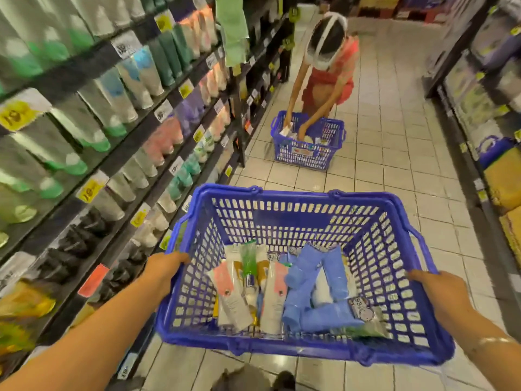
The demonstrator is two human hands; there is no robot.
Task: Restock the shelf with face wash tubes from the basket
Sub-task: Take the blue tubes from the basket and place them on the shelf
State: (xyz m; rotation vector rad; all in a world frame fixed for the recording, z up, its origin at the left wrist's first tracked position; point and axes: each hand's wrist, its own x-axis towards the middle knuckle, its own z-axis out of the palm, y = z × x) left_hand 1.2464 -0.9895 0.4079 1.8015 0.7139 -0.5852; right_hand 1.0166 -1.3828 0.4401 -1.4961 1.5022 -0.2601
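Observation:
I hold a blue plastic basket (pixel 293 218) in front of me, above the tiled floor. My left hand (pixel 165 268) grips its left rim and my right hand (pixel 439 289) grips its right rim. Inside lie several face wash tubes: white and pink ones (pixel 234 294) on the left, blue ones (pixel 318 280) on the right, and a green-capped one (pixel 249 258). The shelf (pixel 118 153) of tubes runs along my left, its rows filled with green, blue, pink, purple and black tubes.
Another person in a red top (pixel 329 71) crouches further down the aisle, both hands in a second blue basket (pixel 307 142) on the floor. More shelves (pixel 479 94) line the right side. The tiled aisle floor (pixel 394 165) lies between.

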